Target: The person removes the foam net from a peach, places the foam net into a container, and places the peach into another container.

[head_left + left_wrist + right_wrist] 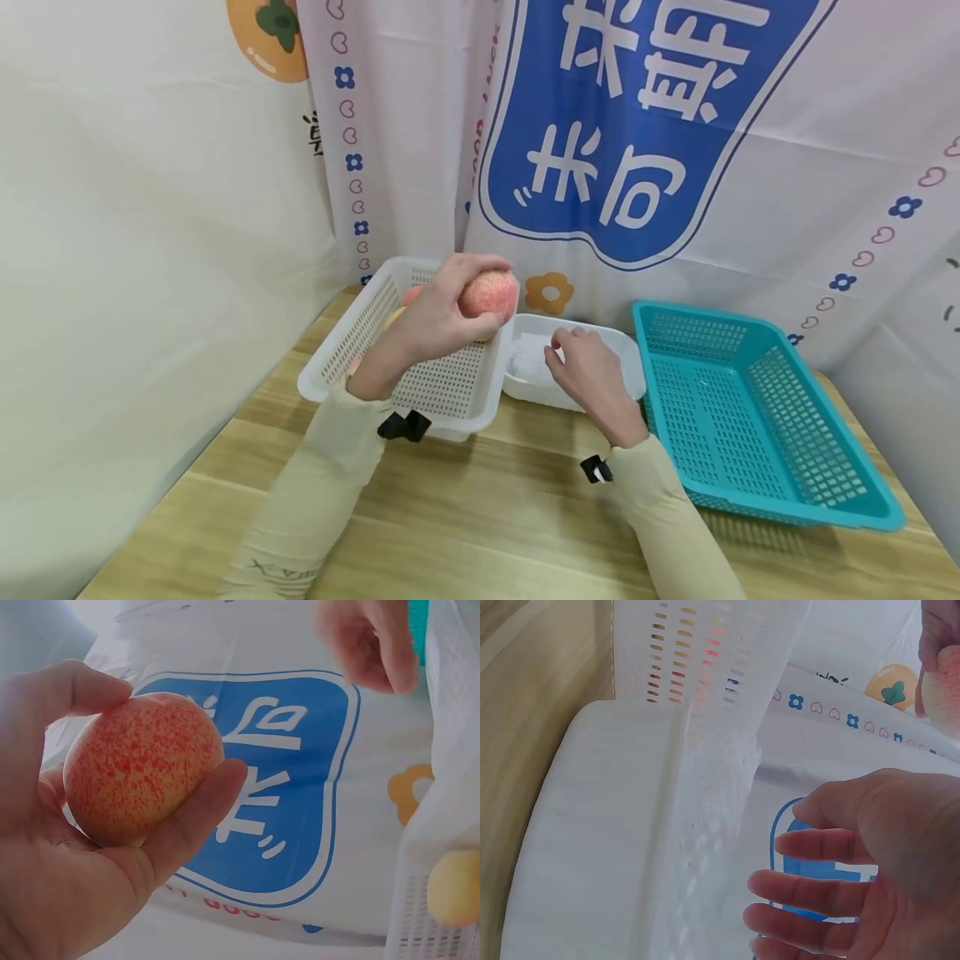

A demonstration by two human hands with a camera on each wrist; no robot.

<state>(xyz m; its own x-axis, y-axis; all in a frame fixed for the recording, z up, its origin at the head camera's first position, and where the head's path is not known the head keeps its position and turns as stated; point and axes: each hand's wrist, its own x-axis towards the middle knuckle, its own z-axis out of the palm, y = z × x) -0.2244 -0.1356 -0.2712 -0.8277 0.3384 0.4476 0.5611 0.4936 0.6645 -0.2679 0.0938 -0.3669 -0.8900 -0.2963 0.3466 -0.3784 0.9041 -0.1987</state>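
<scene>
My left hand (427, 325) grips a peach (491, 297) above the right side of a white basket (450, 387). In the left wrist view the peach (142, 769) is speckled red over pale yellow, with the thumb and fingers curled round it. Partly hidden behind that hand, a reddish fruit (412, 294) and a yellow one (393, 317) lie in the basket. My right hand (592, 375) hovers over a small white tray (632, 367) that contains white foam netting (531, 357). Its fingers (810, 889) are loosely spread and hold nothing in the right wrist view.
A large teal basket (720, 417) stands on the right, beside the small tray. All the containers rest on a wood-grain table (495, 517). Behind them hangs a printed white cloth (420, 167) with a blue sign, and pale cloth covers the left side.
</scene>
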